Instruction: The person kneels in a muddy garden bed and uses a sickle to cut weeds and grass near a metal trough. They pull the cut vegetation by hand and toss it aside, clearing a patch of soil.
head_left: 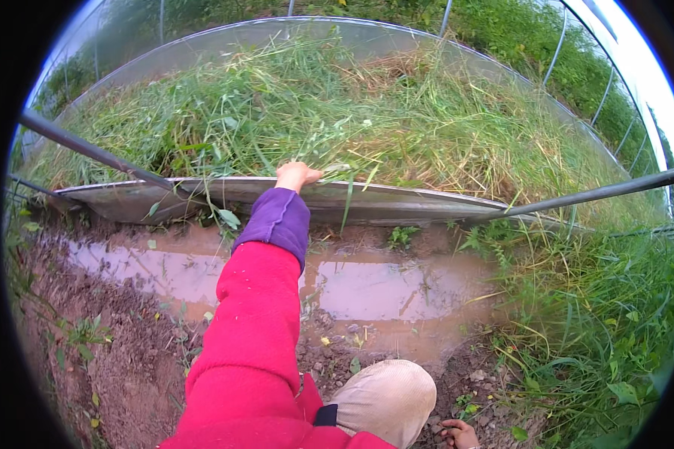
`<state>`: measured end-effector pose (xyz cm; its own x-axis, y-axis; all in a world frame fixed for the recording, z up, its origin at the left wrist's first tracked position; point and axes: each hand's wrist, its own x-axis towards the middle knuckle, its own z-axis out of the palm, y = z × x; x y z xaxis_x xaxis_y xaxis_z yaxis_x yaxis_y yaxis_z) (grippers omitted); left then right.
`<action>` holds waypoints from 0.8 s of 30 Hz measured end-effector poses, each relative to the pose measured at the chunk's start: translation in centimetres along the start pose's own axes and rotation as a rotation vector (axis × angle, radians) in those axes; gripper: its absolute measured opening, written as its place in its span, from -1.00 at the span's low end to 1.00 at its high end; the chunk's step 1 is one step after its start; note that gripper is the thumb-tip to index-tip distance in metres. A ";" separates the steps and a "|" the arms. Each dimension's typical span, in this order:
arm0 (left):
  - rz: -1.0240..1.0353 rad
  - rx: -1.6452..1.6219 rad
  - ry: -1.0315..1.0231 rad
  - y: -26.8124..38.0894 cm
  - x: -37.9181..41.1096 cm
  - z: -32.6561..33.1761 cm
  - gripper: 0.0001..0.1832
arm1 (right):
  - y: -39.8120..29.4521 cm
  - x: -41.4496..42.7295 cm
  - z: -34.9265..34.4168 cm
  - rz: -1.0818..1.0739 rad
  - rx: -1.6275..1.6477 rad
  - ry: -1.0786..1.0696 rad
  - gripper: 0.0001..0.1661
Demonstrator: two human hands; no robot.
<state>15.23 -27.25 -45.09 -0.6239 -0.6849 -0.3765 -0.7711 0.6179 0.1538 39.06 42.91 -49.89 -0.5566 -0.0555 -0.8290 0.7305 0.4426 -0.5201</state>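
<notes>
My left hand (296, 175), in a red sleeve with a purple cuff, reaches forward to the near top rim of a greyish sheet barrier (393, 196). Its thumb points right beside a pale leaf, and its fingers are hidden from view, so whether it grips the rim or some stalks cannot be told. Behind the rim lies a broad heap of cut grass and weeds (314, 118), green with straw-coloured patches. My right hand (460, 433) is low at the bottom edge, near the soil right of my knee (387, 395), its fingers loosely bent and apart, with nothing seen in them.
Muddy water (370, 286) fills a furrow between me and the barrier. Metal pipes slant in at the left (101, 151) and right (584, 196). Tall grass (606, 320) grows on the right, bare wet soil (129, 359) lies on the left. Tunnel hoops and leafy plants stand behind.
</notes>
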 end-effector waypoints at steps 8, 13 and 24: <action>0.524 -0.171 0.794 -6.7 -8.4 4.7 -0.48 | -1.7 2.3 0.7 0.055 -0.058 -0.033 -0.71; 0.315 -0.549 1.083 -13.3 -11.5 3.9 -0.48 | -2.2 2.3 0.6 -0.043 -0.043 -0.079 -0.70; -0.235 -1.427 0.196 -20.4 1.2 9.0 -0.50 | -1.3 0.2 -0.8 0.015 -0.055 0.043 -0.70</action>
<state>31.39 -37.19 -56.93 -0.3852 -0.8265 -0.4105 -0.2513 -0.3341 0.9084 37.68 43.02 -49.22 -0.5632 -0.0110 -0.8263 0.7167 0.4913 -0.4950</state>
